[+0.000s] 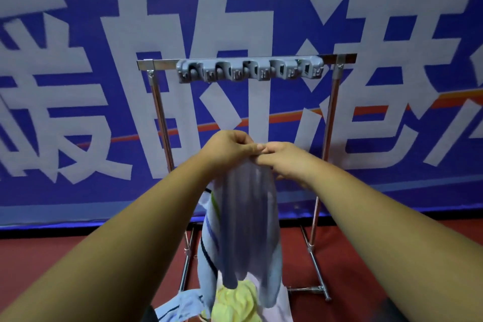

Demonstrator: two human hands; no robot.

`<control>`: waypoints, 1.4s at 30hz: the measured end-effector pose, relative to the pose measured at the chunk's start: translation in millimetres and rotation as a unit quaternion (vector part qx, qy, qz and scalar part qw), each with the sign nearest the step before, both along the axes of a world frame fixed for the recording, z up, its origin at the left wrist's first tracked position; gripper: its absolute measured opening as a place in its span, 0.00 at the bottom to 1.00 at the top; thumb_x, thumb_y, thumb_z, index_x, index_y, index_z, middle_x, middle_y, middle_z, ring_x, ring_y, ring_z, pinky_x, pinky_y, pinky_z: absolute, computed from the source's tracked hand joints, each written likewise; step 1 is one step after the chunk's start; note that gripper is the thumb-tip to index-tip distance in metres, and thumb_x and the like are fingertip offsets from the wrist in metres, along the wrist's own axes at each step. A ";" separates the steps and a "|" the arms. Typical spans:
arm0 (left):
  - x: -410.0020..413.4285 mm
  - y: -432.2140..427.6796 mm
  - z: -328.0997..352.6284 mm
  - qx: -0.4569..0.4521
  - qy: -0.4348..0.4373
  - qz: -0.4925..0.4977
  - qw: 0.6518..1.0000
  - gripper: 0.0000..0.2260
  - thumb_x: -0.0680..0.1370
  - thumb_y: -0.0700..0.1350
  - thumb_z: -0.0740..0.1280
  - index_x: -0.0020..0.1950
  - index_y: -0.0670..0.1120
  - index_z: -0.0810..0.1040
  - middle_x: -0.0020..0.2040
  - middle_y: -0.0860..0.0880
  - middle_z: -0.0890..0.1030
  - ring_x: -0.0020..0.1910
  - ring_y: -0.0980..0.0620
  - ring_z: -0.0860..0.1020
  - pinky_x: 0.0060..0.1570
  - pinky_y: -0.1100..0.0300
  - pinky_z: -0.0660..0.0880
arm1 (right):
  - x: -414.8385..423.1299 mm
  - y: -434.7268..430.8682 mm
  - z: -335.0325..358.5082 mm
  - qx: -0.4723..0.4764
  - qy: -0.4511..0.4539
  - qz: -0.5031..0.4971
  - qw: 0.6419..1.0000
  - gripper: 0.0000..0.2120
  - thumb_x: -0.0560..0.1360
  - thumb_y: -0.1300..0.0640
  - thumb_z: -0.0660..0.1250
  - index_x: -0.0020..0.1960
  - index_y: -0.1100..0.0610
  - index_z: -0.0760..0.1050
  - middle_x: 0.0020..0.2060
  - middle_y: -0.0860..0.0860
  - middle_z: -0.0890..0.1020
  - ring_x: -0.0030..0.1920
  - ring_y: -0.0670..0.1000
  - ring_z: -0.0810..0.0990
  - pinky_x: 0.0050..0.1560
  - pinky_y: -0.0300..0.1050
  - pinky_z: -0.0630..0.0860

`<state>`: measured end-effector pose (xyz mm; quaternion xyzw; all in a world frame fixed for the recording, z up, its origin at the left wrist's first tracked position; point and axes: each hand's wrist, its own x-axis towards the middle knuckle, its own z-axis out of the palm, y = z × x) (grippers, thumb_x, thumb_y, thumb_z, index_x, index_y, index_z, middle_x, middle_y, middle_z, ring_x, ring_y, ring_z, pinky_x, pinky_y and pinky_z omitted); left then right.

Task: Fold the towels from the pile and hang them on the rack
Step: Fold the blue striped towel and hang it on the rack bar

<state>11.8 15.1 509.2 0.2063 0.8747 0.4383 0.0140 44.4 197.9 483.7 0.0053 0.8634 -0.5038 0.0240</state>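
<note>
A grey-blue towel (pixel 248 217) with striped edges hangs in long folds from both my hands, held up in front of me. My left hand (pixel 227 146) pinches its top edge, and my right hand (pixel 285 157) grips the same edge right beside it, fingertips touching. Behind and above stands a metal rack (pixel 156 102) with a grey strip of clip holders (pixel 248 70) on its top bar; nothing hangs on it. Below the towel lies the pile (pixel 235 300), with a yellow cloth, a light blue one and a white one.
A big blue banner (pixel 78 86) with white characters fills the wall right behind the rack. The floor (pixel 91 256) is dark red. The rack's feet (pixel 318 290) spread out on the floor at the right of the pile.
</note>
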 end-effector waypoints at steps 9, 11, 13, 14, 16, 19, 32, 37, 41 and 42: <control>-1.9 -73.3 16.3 -0.106 -0.036 0.048 0.993 0.16 0.73 0.59 0.80 0.52 0.50 0.84 0.46 0.46 0.86 0.43 0.48 0.86 0.40 0.51 0.85 | -2.1 -2.3 23.5 -0.053 0.134 -0.172 0.975 0.13 0.80 0.44 0.65 0.50 0.54 0.77 0.37 0.53 0.80 0.39 0.55 0.77 0.41 0.52 0.75; -7.5 -90.7 13.8 -0.028 -0.056 0.052 0.997 0.14 0.73 0.56 0.81 0.52 0.49 0.86 0.48 0.42 0.87 0.47 0.45 0.85 0.50 0.47 0.84 | -9.4 -1.1 27.7 -0.082 0.114 -0.206 0.969 0.13 0.81 0.45 0.63 0.53 0.54 0.77 0.41 0.53 0.81 0.43 0.56 0.80 0.46 0.53 0.79; -12.6 -101.5 12.3 0.092 -0.093 0.062 0.989 0.10 0.75 0.48 0.79 0.54 0.48 0.87 0.51 0.38 0.86 0.50 0.40 0.84 0.56 0.42 0.82 | -18.7 0.9 30.7 -0.085 0.077 -0.218 0.969 0.10 0.79 0.47 0.62 0.53 0.51 0.78 0.45 0.55 0.83 0.48 0.60 0.84 0.55 0.60 0.84; -15.2 -104.3 12.9 0.142 -0.099 0.074 0.982 0.07 0.76 0.44 0.77 0.54 0.47 0.88 0.52 0.36 0.86 0.50 0.39 0.82 0.56 0.40 0.80 | -23.3 2.3 31.5 -0.083 0.059 -0.220 0.970 0.10 0.77 0.48 0.61 0.53 0.50 0.78 0.47 0.57 0.84 0.49 0.62 0.85 0.56 0.63 0.85; -18.7 -103.1 16.8 0.204 -0.084 0.094 0.971 0.06 0.79 0.41 0.72 0.53 0.47 0.88 0.50 0.39 0.85 0.49 0.40 0.81 0.52 0.44 0.78 | -28.4 3.7 30.5 -0.065 0.022 -0.217 0.974 0.11 0.73 0.53 0.61 0.52 0.52 0.78 0.47 0.59 0.84 0.48 0.63 0.85 0.51 0.59 0.85; -17.0 -85.8 31.6 0.232 -0.056 0.096 0.966 0.07 0.82 0.43 0.70 0.53 0.49 0.88 0.48 0.42 0.88 0.48 0.42 0.84 0.51 0.47 0.82 | -21.6 0.5 31.0 0.051 -0.021 -0.156 0.986 0.07 0.72 0.59 0.62 0.47 0.57 0.77 0.39 0.59 0.81 0.38 0.59 0.79 0.37 0.49 0.74; -17.4 -30.9 60.5 0.061 0.035 0.047 0.996 0.10 0.79 0.52 0.77 0.54 0.48 0.84 0.46 0.48 0.86 0.44 0.50 0.84 0.43 0.58 0.83 | -7.3 -22.2 65.6 -0.115 0.077 -0.020 0.990 0.06 0.81 0.61 0.71 0.57 0.60 0.83 0.46 0.57 0.87 0.43 0.51 0.86 0.46 0.46 0.86; -24.7 -39.9 54.8 0.018 0.045 0.078 0.996 0.21 0.76 0.63 0.75 0.52 0.45 0.80 0.41 0.46 0.83 0.38 0.51 0.79 0.38 0.55 0.78 | -15.4 -29.6 71.9 -0.169 0.061 -0.083 0.980 0.04 0.80 0.64 0.67 0.50 0.58 0.79 0.49 0.62 0.87 0.47 0.58 0.89 0.39 0.52 0.87; -24.6 -47.2 52.8 0.046 0.053 0.060 0.996 0.15 0.80 0.58 0.73 0.50 0.46 0.82 0.40 0.45 0.84 0.37 0.52 0.78 0.35 0.60 0.77 | -17.0 -34.5 75.2 -0.165 0.056 -0.083 0.981 0.04 0.81 0.65 0.66 0.54 0.61 0.79 0.54 0.63 0.86 0.53 0.62 0.88 0.40 0.55 0.88; -25.3 -47.6 53.2 0.058 0.063 0.057 0.995 0.14 0.81 0.57 0.73 0.50 0.47 0.81 0.40 0.46 0.84 0.36 0.52 0.78 0.34 0.61 0.76 | -15.6 -34.7 75.6 -0.151 0.057 -0.067 0.985 0.04 0.82 0.63 0.67 0.55 0.61 0.79 0.53 0.62 0.86 0.53 0.61 0.88 0.40 0.53 0.88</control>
